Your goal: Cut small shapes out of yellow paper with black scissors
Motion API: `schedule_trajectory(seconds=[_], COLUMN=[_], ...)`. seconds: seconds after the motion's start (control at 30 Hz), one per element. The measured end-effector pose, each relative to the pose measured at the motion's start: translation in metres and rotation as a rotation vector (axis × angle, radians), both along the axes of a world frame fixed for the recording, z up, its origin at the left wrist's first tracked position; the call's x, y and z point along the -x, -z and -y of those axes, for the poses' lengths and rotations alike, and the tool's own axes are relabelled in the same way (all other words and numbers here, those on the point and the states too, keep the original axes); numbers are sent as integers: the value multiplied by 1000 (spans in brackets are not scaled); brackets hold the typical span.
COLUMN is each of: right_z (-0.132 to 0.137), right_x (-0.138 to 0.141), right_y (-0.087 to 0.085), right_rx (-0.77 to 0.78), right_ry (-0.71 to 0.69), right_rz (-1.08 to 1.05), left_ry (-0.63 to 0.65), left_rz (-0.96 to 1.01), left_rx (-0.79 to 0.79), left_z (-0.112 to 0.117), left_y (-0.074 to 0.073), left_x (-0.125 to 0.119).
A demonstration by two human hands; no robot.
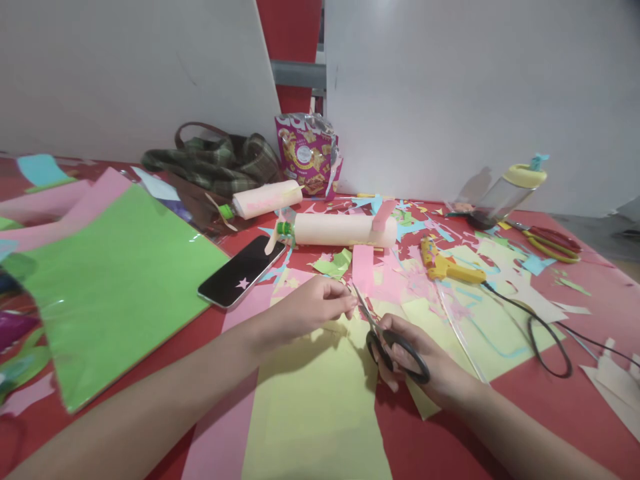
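My right hand [425, 367] grips black-handled scissors [387, 340], fingers through the loops, blades pointing up and left toward my other hand. My left hand [313, 303] is closed in a pinch on the top edge of a yellow paper sheet [315, 407] that lies flat on the red table [550, 407] in front of me. The scissor tips sit right beside my left fingertips at that edge. A pink sheet [225, 427] lies under the yellow one on its left.
A green sheet [115, 287] lies left, a black phone [243, 272] beside it. Two paper-wrapped bottles [340, 230], a snack bag [307, 155], a plaid bag [215, 163], a yellow glue gun [447, 267] with black cord, red scissors [553, 241], a clear bottle [510, 190] and several paper scraps lie beyond.
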State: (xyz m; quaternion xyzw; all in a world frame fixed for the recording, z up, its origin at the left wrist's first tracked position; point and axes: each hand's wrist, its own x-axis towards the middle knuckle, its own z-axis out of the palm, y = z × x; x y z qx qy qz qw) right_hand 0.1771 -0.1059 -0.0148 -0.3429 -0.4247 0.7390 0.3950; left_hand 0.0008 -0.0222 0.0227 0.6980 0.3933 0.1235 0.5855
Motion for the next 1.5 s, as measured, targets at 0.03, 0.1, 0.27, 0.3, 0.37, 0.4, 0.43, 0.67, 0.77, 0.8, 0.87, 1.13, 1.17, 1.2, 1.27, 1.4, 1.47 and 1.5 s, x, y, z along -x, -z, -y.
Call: schedule_trajectory(seconds=[0.03, 0.1, 0.27, 0.3, 0.37, 0.4, 0.43, 0.67, 0.77, 0.8, 0.87, 1.13, 1.17, 1.2, 1.27, 1.4, 1.47, 1.5], right_z=[0, -1, 0, 0, 1, 1, 1, 1, 2, 2, 2, 5, 5, 6, 7, 8, 8, 8], right_x=[0, 0, 2, 2, 2, 2, 2, 2, 3, 3, 4, 6, 7, 7, 8, 10, 11, 12], right_y=[0, 0, 1, 1, 2, 2, 2, 4, 4, 4, 3, 4, 4, 3, 2, -3, -4, -5], right_rx=[1, 6, 9, 8, 10, 12, 13, 14, 14, 12, 13, 29, 23, 21, 17, 15, 12, 10], right_ry=[3, 9, 13, 14, 17, 18, 19, 49, 64, 68, 72, 93, 98, 97, 94, 90, 93, 95], right_rz=[-1, -10, -48, -53, -53, -50, -46, -30, -31, -29, -26, 3, 11, 25, 55, 92, 99, 102], left_ry=[0, 5, -1, -14, -35, -41, -48, -119, -174, -193, -215, -257, -260, -263, -270, -289, -296, -298], left_rz=[8, 30, 101, 110, 125, 133, 141, 217, 247, 253, 264, 334, 342, 347, 354, 332, 322, 320], left_rx=[8, 21, 61, 64, 70, 78, 87, 141, 165, 179, 207, 182, 185, 190, 201, 208, 193, 186], left_z=[0, 0, 4, 4, 6, 7, 7, 12, 15, 16, 18, 23, 24, 25, 26, 29, 30, 30], left_y=[1, 1, 4, 4, 5, 6, 6, 8, 9, 9, 10, 19, 19, 20, 19, 17, 17, 17], left_x=[0, 0, -3, -4, -5, -6, -6, -9, -12, -13, -14, -17, -18, -18, -18, -19, -20, -20])
